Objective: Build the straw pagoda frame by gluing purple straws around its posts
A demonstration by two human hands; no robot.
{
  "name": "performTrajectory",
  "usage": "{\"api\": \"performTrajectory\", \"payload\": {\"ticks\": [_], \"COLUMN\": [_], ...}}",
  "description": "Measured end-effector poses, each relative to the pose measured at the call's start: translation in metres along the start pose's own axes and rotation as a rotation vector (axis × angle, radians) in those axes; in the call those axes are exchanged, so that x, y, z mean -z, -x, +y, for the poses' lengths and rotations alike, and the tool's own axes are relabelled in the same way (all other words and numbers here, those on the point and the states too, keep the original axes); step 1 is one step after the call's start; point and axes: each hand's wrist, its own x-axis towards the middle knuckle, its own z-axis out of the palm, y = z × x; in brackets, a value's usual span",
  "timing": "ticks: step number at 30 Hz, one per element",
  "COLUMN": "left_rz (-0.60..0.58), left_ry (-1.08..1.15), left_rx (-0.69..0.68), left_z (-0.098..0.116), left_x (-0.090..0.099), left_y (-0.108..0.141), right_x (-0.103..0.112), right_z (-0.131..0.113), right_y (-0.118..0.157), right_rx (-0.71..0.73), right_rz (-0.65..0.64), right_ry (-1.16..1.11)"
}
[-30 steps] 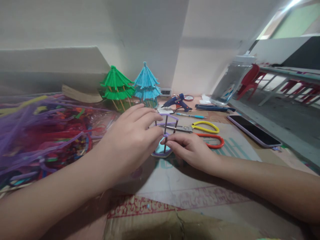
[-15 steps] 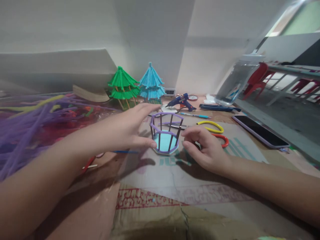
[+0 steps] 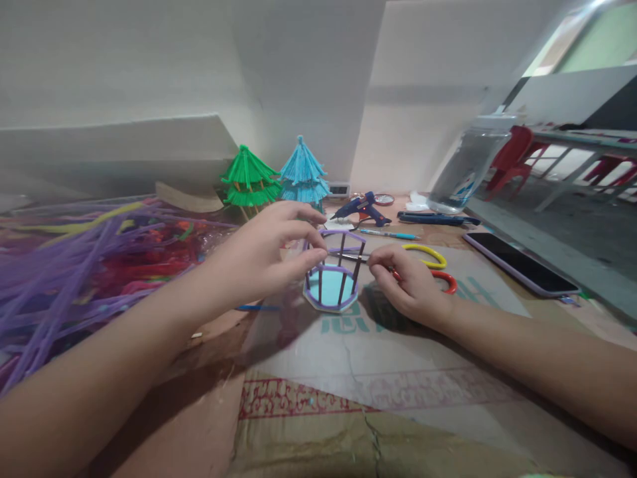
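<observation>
A small open frame (image 3: 342, 284) stands upright, with purple rings at top and bottom, dark posts and a light-blue base. My left hand (image 3: 281, 245) hovers at its upper left, thumb and fingers apart, hiding part of the top ring; whether a fingertip touches it I cannot tell. To the right of the frame, my right hand (image 3: 408, 282) is curled with thumb and forefinger together and nothing visible in it. Scissors (image 3: 423, 255) with one yellow and one red handle lie behind the right hand, their blades reaching behind the frame.
Green (image 3: 251, 179) and light-blue (image 3: 302, 176) tiered roof models stand by the wall. A blue glue gun (image 3: 365, 209), a pen (image 3: 391, 234), a dark-blue cutter (image 3: 438, 219), a phone (image 3: 520, 264) and a clear bottle (image 3: 468, 166) lie around. Purple pipe cleaners (image 3: 64, 285) pile at left.
My left hand has moved right and its thumb has risen from the base to near the frame's top ring. The right hand's fingers have curled closer together. The view has shifted slightly.
</observation>
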Motion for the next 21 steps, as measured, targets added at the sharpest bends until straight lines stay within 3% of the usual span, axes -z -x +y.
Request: {"api": "performTrajectory", "payload": {"ticks": [7,21], "left_rz": [-0.069,-0.059], "left_ry": [0.074,0.109], "left_rx": [0.095,0.12], "left_z": [-0.004,-0.005], "left_x": [-0.009,-0.013], "left_y": [0.0,-0.001], "right_x": [0.002,0.0], "right_z": [-0.005,-0.004], "right_y": [0.0,0.001], "right_rx": [0.133,0.128], "right_rz": [-0.036,-0.04], "right_ry": [0.007,-0.01]}}
